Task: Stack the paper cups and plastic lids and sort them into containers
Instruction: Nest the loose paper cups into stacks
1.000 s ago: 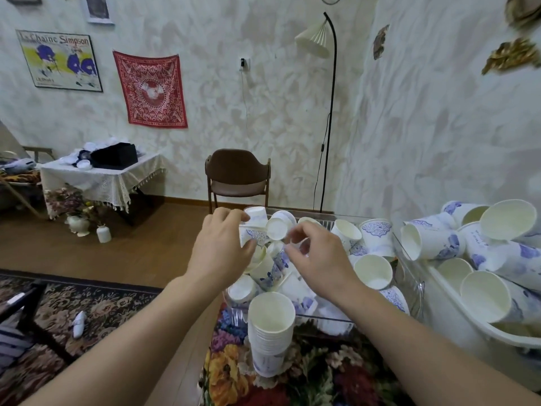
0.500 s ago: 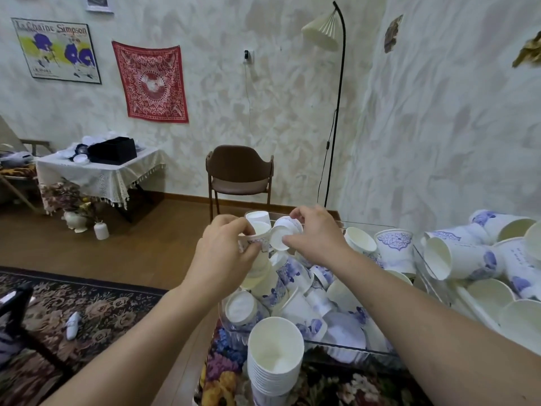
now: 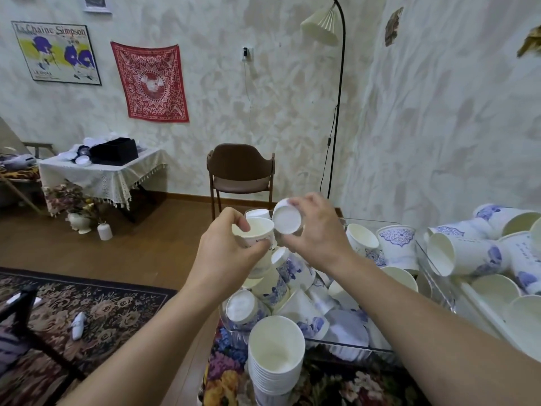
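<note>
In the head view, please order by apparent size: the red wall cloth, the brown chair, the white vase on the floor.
1. Red patterned wall cloth
2. Brown wooden chair, nearly alike, so unsure
3. White vase, clearly smallest

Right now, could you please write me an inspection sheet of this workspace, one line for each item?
Surface: floral cloth under the containers.
Job's things: nested cup stack upright in front; loose cups heaped in the clear bin; more cups in the right-hand tray.
Clutter: flat lid lying among the cups.
Grips: left hand holds an upright cup; right hand holds a tilted cup, base toward the camera.
Cables: floor lamp cord down the wall.
Surroundings: chair, side table, rug.
</note>
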